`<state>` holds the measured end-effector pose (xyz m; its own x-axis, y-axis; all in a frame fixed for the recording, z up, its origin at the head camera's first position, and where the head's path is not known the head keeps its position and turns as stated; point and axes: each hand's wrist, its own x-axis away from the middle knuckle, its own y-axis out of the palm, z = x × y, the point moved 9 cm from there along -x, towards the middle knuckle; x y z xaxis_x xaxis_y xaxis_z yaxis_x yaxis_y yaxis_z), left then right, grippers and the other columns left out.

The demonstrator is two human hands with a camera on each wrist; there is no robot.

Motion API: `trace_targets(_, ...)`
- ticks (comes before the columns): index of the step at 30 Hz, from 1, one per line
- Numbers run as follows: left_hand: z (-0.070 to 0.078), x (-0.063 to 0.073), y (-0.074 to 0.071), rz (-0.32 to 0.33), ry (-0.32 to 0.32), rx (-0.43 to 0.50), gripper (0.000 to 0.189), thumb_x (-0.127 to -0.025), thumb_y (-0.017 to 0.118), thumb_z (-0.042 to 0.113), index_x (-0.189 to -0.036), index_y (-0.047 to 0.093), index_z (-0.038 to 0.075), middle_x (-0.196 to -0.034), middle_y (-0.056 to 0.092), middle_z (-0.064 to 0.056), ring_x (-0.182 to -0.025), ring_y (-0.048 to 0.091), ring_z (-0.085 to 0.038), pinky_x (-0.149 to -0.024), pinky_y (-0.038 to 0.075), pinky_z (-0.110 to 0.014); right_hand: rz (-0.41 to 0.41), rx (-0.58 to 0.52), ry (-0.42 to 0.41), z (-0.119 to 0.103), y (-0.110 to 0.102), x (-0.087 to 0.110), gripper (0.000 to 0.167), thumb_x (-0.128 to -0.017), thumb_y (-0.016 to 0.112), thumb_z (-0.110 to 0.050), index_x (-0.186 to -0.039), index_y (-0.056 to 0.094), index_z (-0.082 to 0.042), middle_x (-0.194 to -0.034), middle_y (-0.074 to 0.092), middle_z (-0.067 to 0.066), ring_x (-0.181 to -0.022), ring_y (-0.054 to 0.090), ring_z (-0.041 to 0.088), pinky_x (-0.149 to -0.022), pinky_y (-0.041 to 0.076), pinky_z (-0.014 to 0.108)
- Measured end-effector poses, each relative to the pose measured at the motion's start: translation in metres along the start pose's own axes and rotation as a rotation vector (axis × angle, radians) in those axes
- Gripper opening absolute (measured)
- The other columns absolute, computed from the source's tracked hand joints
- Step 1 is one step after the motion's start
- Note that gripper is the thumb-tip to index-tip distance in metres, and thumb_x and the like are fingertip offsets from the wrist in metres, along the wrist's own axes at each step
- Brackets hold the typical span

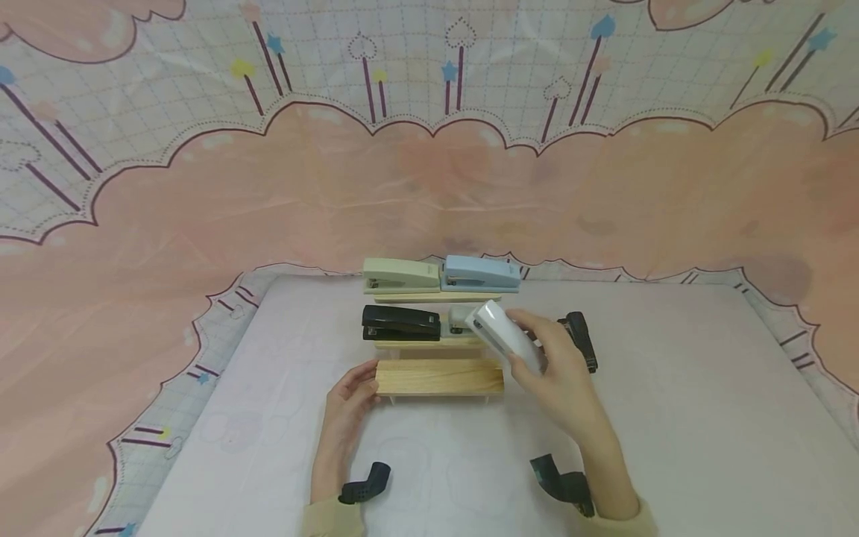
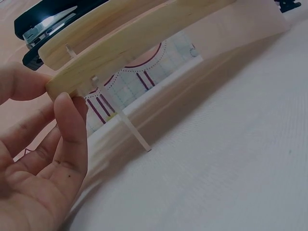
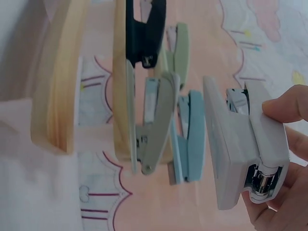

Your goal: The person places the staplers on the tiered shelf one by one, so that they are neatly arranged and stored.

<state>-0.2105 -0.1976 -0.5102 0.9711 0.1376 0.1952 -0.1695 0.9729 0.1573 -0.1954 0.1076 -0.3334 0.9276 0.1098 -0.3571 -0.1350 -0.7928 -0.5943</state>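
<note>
My right hand [image 1: 555,373] grips a white stapler [image 1: 505,337] by its sides, held tilted in the air to the right of a tiered wooden display rack. In the right wrist view, the white stapler [image 3: 231,149] is close beside the blue one, apart from it. My left hand [image 1: 349,399] pinches the left end of the rack's front wooden board [image 1: 439,377]; the left wrist view shows fingers above and below that board end [image 2: 72,79]. A black stapler [image 1: 401,322] and a grey stapler [image 3: 161,125] rest on the middle board, the grey one partly hidden in the head view.
On the back board sit a green stapler [image 1: 401,276] and a light blue stapler [image 1: 482,274]. Another black stapler [image 1: 580,340] lies on the white table behind my right hand. Clear legs [image 2: 127,122] hold up the front board. A patterned cloth [image 1: 429,194] hangs behind.
</note>
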Motion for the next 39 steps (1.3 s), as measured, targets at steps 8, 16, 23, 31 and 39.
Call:
trace_targets(8, -0.003, -0.001, -0.001, -0.015, -0.004, 0.029, 0.046, -0.090, 0.060, 0.003, -0.134, 0.049, -0.003, -0.107, 0.062, 0.006, -0.090, 0.060, -0.007, -0.072, 0.049, -0.017, -0.089, -0.034, -0.028, -0.013, 0.029, -0.002, 0.059, -0.082, 0.069, -0.006, -0.136, 0.051, -0.020, -0.125, 0.058, 0.007, -0.107, 0.054, 0.023, -0.083, 0.054, 0.046)
trace_targets(16, -0.004, 0.002, -0.003, -0.013, -0.017, 0.037, 0.047, -0.089, 0.060, 0.003, -0.134, 0.048, -0.004, -0.106, 0.063, 0.007, -0.090, 0.060, -0.007, -0.072, 0.049, -0.017, -0.140, -0.042, -0.123, -0.029, 0.056, -0.005, 0.056, -0.083, 0.068, -0.009, -0.135, 0.052, -0.022, -0.130, 0.059, 0.000, -0.113, 0.054, 0.018, -0.089, 0.049, 0.041)
trace_targets(23, -0.003, 0.002, -0.004, -0.013, -0.008, 0.029, 0.046, -0.089, 0.058, 0.001, -0.134, 0.049, -0.003, -0.108, 0.062, 0.005, -0.090, 0.060, -0.007, -0.073, 0.049, -0.017, -0.205, -0.018, -0.182, -0.040, 0.080, -0.010, 0.054, -0.083, 0.066, -0.010, -0.134, 0.053, -0.022, -0.130, 0.059, 0.001, -0.116, 0.053, 0.018, -0.094, 0.048, 0.042)
trace_targets(31, -0.002, 0.000, -0.002, -0.026, -0.015, 0.035, 0.048, -0.088, 0.060, 0.001, -0.134, 0.049, -0.002, -0.111, 0.061, 0.004, -0.092, 0.061, -0.007, -0.073, 0.050, -0.018, -0.266, 0.005, -0.223, -0.042, 0.107, -0.013, 0.054, -0.084, 0.066, -0.011, -0.134, 0.053, -0.025, -0.124, 0.063, -0.002, -0.103, 0.053, 0.014, -0.089, 0.045, 0.036)
trace_targets(39, -0.001, -0.002, -0.002, -0.045, 0.003, 0.048, 0.046, -0.087, 0.061, 0.000, -0.131, 0.051, 0.000, -0.107, 0.062, 0.005, -0.089, 0.061, -0.006, -0.074, 0.051, -0.018, -0.314, 0.055, -0.266, -0.045, 0.129, -0.015, 0.051, -0.086, 0.064, -0.009, -0.134, 0.053, -0.022, -0.128, 0.062, -0.002, -0.109, 0.055, 0.017, -0.095, 0.045, 0.040)
